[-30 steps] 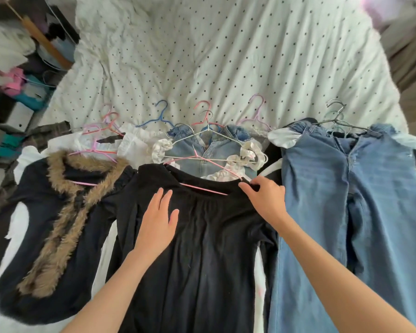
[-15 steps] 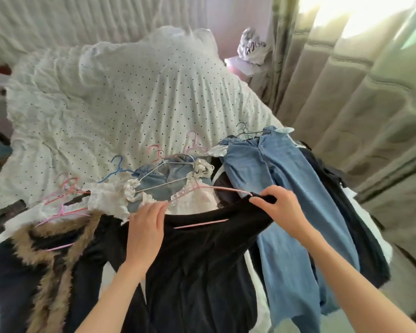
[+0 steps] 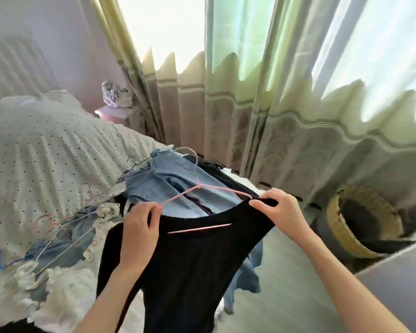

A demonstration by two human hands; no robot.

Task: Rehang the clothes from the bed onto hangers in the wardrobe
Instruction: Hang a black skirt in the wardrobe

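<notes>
A black top [image 3: 187,260] hangs lifted clear of the bed [image 3: 46,150], stretched between a person's two hands at its wide neckline, with a pink hanger [image 3: 197,188] threaded through the opening — its lower bar shows as a pale pink line inside the garment. The left hand [image 3: 139,227] grips the top's left shoulder together with the hanger's end; the right hand [image 3: 277,206] pinches the right shoulder edge where the other arm of the hanger slips under the fabric. The hands are set apart, each clamped on cloth. Behind the top, blue jeans [image 3: 168,183] lie on the bed with more wire hangers, and a frilled denim garment [image 3: 65,234] sits to the left. Curtains [image 3: 250,104] cover a bright window; a woven basket [image 3: 360,224] stands on the floor at right. The wardrobe is not in view.

The risk, judging from the wide neckline, is that a shoulder slides off the thin hanger once either grip loosens — the top would then drop to the floor or sag from one arm. The trailing hem could also drag across the jeans and snag their hangers.

A crumpled white bag [image 3: 115,94] near the bed carries dark lettering, too blurred to read.
</notes>
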